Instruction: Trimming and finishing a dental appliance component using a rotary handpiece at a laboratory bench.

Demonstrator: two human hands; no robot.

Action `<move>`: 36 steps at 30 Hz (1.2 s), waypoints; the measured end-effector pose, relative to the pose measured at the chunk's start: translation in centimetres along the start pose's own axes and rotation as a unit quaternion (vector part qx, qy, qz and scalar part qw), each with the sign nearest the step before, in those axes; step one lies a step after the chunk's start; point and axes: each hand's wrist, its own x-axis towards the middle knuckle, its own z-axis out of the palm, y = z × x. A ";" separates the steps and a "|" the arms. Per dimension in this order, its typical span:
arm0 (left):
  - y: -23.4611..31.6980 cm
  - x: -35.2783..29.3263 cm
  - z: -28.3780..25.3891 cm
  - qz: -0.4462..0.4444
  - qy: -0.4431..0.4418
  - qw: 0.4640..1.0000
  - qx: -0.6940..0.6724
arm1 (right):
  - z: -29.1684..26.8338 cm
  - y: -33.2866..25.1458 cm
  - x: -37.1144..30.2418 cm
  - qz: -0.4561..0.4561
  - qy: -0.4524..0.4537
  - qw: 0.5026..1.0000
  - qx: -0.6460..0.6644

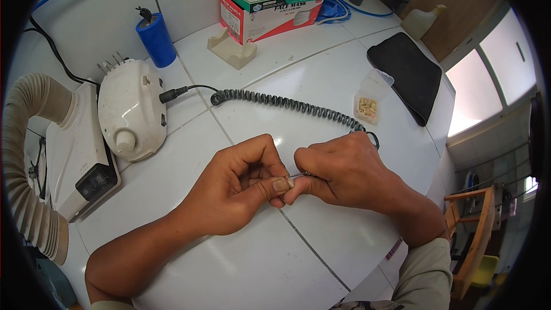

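Left hand [244, 189] pinches a tiny, mostly hidden piece [290, 183] at its fingertips, right hand [350, 172] is clenched on a slim metal tool [298, 174] meeting it, hands close above white table [229, 275] presumably for bracing, coiled cord [287, 101] routed behind, likely for clearance.

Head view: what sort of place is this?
Probably a small workshop or lab bench for fine handwork, perhaps dental. The signs: a white control box with a knob and coiled cord, a ribbed hose that looks like dust suction, and a tub of tiny pieces.
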 end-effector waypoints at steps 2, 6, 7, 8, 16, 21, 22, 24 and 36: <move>0.0 0.0 0.0 -0.002 -0.001 1.000 0.000 | 0.0 0.0 0.0 0.001 -0.004 1.000 -0.001; 0.0 0.0 0.0 -0.005 0.002 1.000 -0.002 | 0.0 0.0 0.0 0.000 0.001 1.000 -0.002; 0.0 0.0 0.0 -0.006 0.001 1.000 -0.002 | 0.0 0.0 0.0 -0.001 0.000 1.000 -0.004; 0.0 0.0 0.0 -0.007 0.001 1.000 -0.002 | 0.0 0.0 0.0 -0.001 0.000 1.000 -0.004; -0.1 0.0 -0.1 0.003 -0.005 1.000 -0.001 | -0.2 0.0 0.0 -0.006 -0.010 1.000 -0.001; 0.0 0.0 0.1 0.003 -0.001 1.000 0.001 | 0.1 0.1 -0.1 -0.006 -0.002 1.000 0.000; 0.0 0.0 0.1 0.000 0.003 1.000 0.002 | 0.1 0.2 0.0 -0.007 0.006 1.000 0.001; -0.1 0.0 0.0 0.001 0.001 1.000 0.002 | 0.0 0.1 0.0 -0.005 -0.001 1.000 0.000; -0.1 0.0 0.1 0.003 0.005 1.000 -0.007 | 0.0 0.0 0.0 -0.006 -0.004 1.000 -0.003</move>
